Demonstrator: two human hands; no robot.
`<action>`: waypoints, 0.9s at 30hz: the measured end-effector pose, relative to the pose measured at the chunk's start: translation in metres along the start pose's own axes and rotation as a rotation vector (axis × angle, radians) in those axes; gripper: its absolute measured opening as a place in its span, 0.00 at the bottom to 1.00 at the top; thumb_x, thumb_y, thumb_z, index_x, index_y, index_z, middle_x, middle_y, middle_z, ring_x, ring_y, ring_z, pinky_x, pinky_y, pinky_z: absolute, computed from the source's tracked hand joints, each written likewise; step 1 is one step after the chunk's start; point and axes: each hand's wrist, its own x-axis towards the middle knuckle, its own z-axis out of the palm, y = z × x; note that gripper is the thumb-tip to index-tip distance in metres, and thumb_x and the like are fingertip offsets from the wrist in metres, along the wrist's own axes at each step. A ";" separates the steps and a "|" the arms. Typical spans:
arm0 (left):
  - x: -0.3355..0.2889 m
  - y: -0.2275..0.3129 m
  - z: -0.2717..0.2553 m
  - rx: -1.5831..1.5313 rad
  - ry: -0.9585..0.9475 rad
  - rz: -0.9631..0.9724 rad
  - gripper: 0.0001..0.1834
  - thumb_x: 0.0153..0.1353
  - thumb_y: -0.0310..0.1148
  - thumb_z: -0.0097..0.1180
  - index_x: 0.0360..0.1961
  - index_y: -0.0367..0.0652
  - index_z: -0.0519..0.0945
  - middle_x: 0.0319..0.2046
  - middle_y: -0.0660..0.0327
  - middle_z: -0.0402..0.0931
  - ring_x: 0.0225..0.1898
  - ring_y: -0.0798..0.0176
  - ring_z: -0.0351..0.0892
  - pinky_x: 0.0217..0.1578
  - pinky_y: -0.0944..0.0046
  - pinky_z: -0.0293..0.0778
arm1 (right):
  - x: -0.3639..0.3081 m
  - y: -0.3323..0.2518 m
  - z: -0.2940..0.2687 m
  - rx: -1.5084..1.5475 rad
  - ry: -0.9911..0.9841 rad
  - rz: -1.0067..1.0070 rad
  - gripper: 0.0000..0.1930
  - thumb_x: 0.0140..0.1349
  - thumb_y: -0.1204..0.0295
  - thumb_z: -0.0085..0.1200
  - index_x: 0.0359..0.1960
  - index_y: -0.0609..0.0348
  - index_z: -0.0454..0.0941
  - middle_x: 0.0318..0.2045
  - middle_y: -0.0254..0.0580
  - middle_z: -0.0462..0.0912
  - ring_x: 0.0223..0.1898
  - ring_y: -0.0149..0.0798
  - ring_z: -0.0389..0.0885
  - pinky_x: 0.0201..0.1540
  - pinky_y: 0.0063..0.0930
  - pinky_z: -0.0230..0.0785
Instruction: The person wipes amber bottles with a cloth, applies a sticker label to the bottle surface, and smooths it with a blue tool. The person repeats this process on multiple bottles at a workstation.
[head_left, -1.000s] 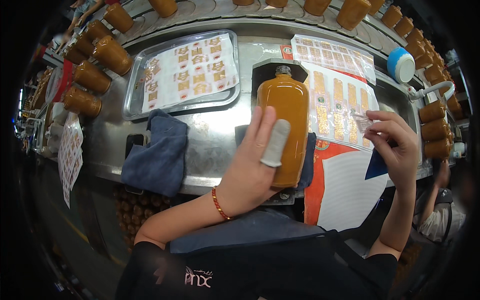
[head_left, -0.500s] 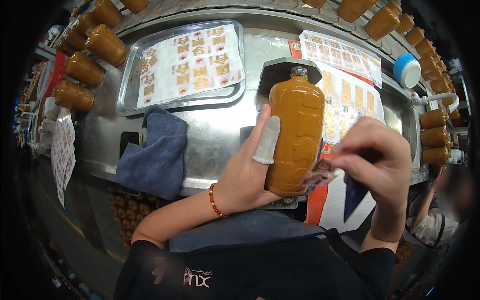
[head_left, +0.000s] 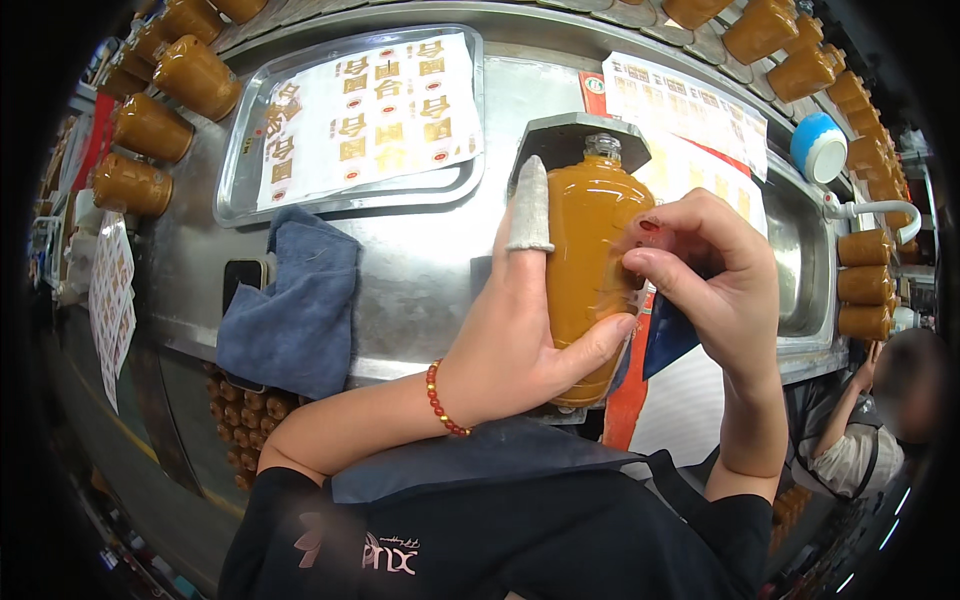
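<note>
A caramel-brown glossy bottle (head_left: pixel 582 230) with a clear glass neck stands tilted before me, its body showing raised shapes. My left hand (head_left: pixel 510 335) wraps its left side and lower front, with the thumb across the front and a grey fabric finger cover (head_left: pixel 533 208) on one finger. At the bottle's right side, my right hand (head_left: pixel 725 265) is closed in a pinch on a thin see-through decal film (head_left: pixel 630 285), which lies close to the glass. A dark blue flat piece (head_left: pixel 670 338) shows under the right hand; its grip is partly hidden. Behind the bottle sits a grey angular block (head_left: pixel 540 137).
A metal tray (head_left: pixel 235 190) holds a decal sheet (head_left: pixel 400 110). Beside a phone (head_left: pixel 243 275) lies a blue cloth (head_left: pixel 300 310). More decal sheets (head_left: pixel 690 110), a sink (head_left: pixel 800 290) and a blue-white container (head_left: pixel 820 148) are rightward. Brown bottles (head_left: pixel 155 128) line both sides.
My right hand has risen and moved left, bringing the film against the bottle's side. My left thumb has come round onto the bottle's front. The view has shifted slightly.
</note>
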 end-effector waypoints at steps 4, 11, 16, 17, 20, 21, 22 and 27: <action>0.001 0.003 0.001 -0.171 0.007 -0.082 0.50 0.59 0.40 0.70 0.72 0.28 0.53 0.69 0.36 0.53 0.71 0.35 0.57 0.71 0.48 0.57 | 0.005 -0.002 -0.002 0.031 0.015 0.040 0.06 0.62 0.77 0.68 0.39 0.62 0.86 0.33 0.30 0.83 0.25 0.18 0.72 0.27 0.13 0.64; 0.000 0.000 -0.001 -0.147 0.000 -0.100 0.50 0.59 0.40 0.70 0.72 0.28 0.53 0.67 0.37 0.54 0.70 0.38 0.59 0.71 0.48 0.58 | 0.009 -0.006 -0.005 0.053 -0.060 0.097 0.05 0.67 0.82 0.63 0.42 0.65 0.82 0.37 0.33 0.83 0.38 0.22 0.81 0.41 0.15 0.71; 0.001 0.000 -0.004 -0.150 -0.024 -0.108 0.52 0.60 0.41 0.70 0.73 0.28 0.51 0.67 0.38 0.55 0.70 0.39 0.59 0.70 0.49 0.59 | 0.009 -0.005 -0.005 0.090 -0.051 0.120 0.04 0.66 0.82 0.63 0.40 0.65 0.82 0.37 0.34 0.83 0.39 0.24 0.82 0.45 0.17 0.74; 0.001 0.000 -0.003 -0.152 -0.022 -0.107 0.52 0.60 0.41 0.70 0.73 0.28 0.51 0.67 0.38 0.55 0.70 0.38 0.59 0.71 0.49 0.59 | 0.009 -0.005 -0.005 0.096 -0.052 0.124 0.03 0.66 0.82 0.63 0.40 0.65 0.82 0.37 0.34 0.83 0.40 0.24 0.83 0.45 0.18 0.74; 0.001 -0.001 -0.003 -0.158 -0.018 -0.106 0.52 0.60 0.42 0.70 0.73 0.28 0.50 0.67 0.37 0.54 0.70 0.37 0.58 0.71 0.49 0.58 | 0.010 0.002 -0.002 0.136 -0.013 0.049 0.04 0.65 0.77 0.66 0.39 0.63 0.85 0.34 0.30 0.84 0.31 0.19 0.80 0.34 0.14 0.71; 0.001 -0.001 -0.002 -0.161 -0.017 -0.107 0.52 0.60 0.42 0.70 0.73 0.28 0.50 0.67 0.37 0.54 0.70 0.37 0.58 0.71 0.49 0.58 | 0.010 0.002 -0.002 0.147 -0.015 0.056 0.04 0.65 0.77 0.65 0.39 0.63 0.84 0.34 0.31 0.85 0.32 0.20 0.81 0.35 0.14 0.72; 0.001 0.000 -0.002 -0.163 -0.016 -0.108 0.52 0.60 0.42 0.70 0.73 0.28 0.50 0.67 0.37 0.54 0.71 0.37 0.58 0.71 0.48 0.58 | 0.010 0.001 -0.002 0.158 -0.017 0.063 0.04 0.65 0.77 0.65 0.39 0.63 0.84 0.35 0.31 0.85 0.33 0.21 0.82 0.36 0.15 0.73; 0.001 -0.001 -0.003 -0.163 -0.036 -0.127 0.53 0.59 0.42 0.70 0.74 0.28 0.50 0.68 0.37 0.53 0.72 0.36 0.56 0.72 0.48 0.56 | 0.010 0.001 -0.001 0.208 -0.022 0.080 0.04 0.66 0.78 0.65 0.40 0.64 0.83 0.36 0.33 0.86 0.38 0.24 0.86 0.42 0.17 0.77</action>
